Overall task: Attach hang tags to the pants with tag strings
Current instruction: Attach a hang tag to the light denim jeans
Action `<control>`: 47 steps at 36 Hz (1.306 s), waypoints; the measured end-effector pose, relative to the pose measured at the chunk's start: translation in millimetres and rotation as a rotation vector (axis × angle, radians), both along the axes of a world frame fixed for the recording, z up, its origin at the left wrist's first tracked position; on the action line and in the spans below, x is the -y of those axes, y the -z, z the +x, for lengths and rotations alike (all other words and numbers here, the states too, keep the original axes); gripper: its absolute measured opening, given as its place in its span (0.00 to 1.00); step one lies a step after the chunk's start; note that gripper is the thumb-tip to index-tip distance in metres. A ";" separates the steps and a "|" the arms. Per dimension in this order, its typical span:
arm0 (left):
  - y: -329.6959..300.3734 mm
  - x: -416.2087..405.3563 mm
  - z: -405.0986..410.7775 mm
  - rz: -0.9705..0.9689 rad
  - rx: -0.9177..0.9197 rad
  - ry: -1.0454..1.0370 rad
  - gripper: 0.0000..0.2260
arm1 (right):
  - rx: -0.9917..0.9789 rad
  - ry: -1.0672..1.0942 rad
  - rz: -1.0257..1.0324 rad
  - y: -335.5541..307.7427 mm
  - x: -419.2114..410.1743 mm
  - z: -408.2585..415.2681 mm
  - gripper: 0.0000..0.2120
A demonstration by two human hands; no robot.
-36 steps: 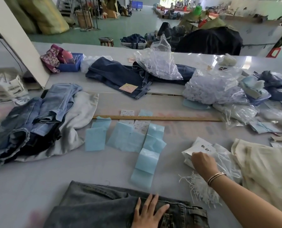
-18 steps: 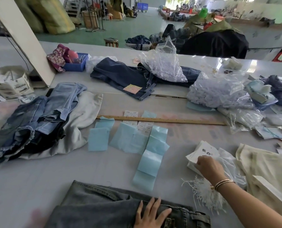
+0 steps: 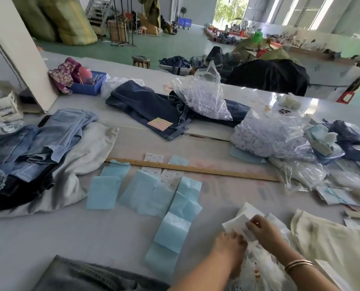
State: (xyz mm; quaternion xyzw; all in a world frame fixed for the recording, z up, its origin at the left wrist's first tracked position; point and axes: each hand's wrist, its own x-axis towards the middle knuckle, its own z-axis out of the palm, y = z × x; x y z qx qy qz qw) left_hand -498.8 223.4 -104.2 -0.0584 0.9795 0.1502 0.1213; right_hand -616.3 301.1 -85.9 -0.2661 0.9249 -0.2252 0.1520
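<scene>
right hand [image 3: 263, 229]: fingers curled, pinching the near edge of a white hang tag [image 3: 235, 224] lifted off the tag stack [image 3: 250, 211]; 2 bangles at the wrist. probably held up so that 1 tag separates cleanly from the rest.
left hand [image 3: 227, 242]: fingers bent down at the tag's lower edge, beside the right hand; whether it grips the tag, a string, or only touches cannot be told, as the fingertips are hidden.
tag strings [image 3: 259, 267]: white loose bundle on clear plastic, directly under both wrists, kept within reach of the tags.
grey pants [image 3: 91, 276]: at the near desk edge, lower left, apart from both hands; no tag seen on them yet. judged step: picking a tag and string before bringing them to the pants.
blue tissue sheets [image 3: 145, 194]: several, laid in rows in the middle of the desk [image 3: 38, 238], with small printed labels [image 3: 170, 179] among them.
wooden ruler [image 3: 196, 170]: lies across the desk just beyond the sheets.
denim pile [image 3: 27, 152]: left side, on a pale cloth.
dark blue jeans [image 3: 145, 106]: far side, with a sticker sheet on them.
clear bags [image 3: 269, 135]: right side, filled with small white pieces.
cream garment [image 3: 326, 240]: right of the hands.
</scene>
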 end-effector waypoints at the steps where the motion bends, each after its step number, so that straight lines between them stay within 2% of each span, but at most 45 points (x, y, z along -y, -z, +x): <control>1: 0.4 0.5 -3.4 -0.008 -0.007 0.008 0.24 | 0.014 0.023 -0.033 -3.3 -2.4 -5.7 0.11; 4: 5.2 0.3 -8.2 0.023 -0.053 -0.008 0.18 | 0.105 0.181 -0.279 -22.6 -9.0 -20.3 0.09; 6: 10.0 -1.3 -7.6 0.078 -0.092 -0.030 0.16 | 0.083 0.307 -0.466 -43.5 -12.6 -24.8 0.07; 9: 8.0 4.2 -6.6 0.317 -0.224 -0.197 0.15 | -0.280 0.276 -0.492 -67.9 -11.3 -17.9 0.04; 11: 0.3 15.7 -4.6 0.689 -0.342 -0.455 0.16 | -0.432 0.048 -0.465 -71.7 -1.3 3.4 0.04; 13: -15.0 32.5 2.2 1.232 -0.380 -0.751 0.21 | -0.565 -0.216 -0.391 -63.0 12.5 29.7 0.10; 15: -22.4 56.9 8.6 1.763 -0.365 -0.900 0.26 | -0.697 -0.472 -0.359 -49.5 28.6 50.2 0.15; 16: -23.8 70.8 12.5 1.914 -0.371 -0.957 0.25 | -0.722 -0.600 -0.359 -43.9 37.1 57.9 0.15; 17: -25.7 85.0 17.8 1.940 -0.361 -1.004 0.23 | -0.708 -0.710 -0.350 -38.3 45.5 64.1 0.13; 18: -28.2 99.3 25.2 1.820 -0.338 -1.027 0.20 | -0.673 -0.795 -0.339 -32.0 53.7 69.0 0.09; 19: -27.0 114.0 32.7 1.592 -0.319 -1.052 0.18 | -0.625 -0.842 -0.326 -24.5 61.7 71.7 0.06; 21: -16.2 146.0 49.0 1.170 -0.344 -1.068 0.15 | -0.461 -0.787 -0.332 -11.7 81.1 73.7 0.04; 24: 3.9 194.3 69.9 0.792 -0.285 -0.973 0.12 | -0.163 -0.499 -0.338 1.0 118.6 66.6 0.08; 27: 27.6 228.2 81.9 0.545 -0.137 -0.861 0.12 | -0.218 -0.523 -0.154 13.7 161.1 49.4 0.13; 30: 42.9 245.2 84.6 0.450 -0.120 -0.794 0.11 | -0.234 -0.590 -0.029 24.8 200.7 36.3 0.16; 36: 55.7 251.4 69.3 0.392 -0.011 -0.606 0.28 | -0.281 -0.704 0.156 56.4 251.4 30.1 0.15; 38: 59.3 252.3 65.7 0.276 0.027 -0.491 0.29 | -0.282 -0.701 0.211 66.1 259.2 26.7 0.15; 41: 60.6 253.6 65.7 0.208 0.031 -0.381 0.30 | -0.249 -0.714 0.297 74.6 263.1 24.0 0.19; 47: 65.9 253.4 68.0 0.151 0.017 -0.319 0.30 | -0.267 -0.748 0.174 75.6 258.2 22.1 0.15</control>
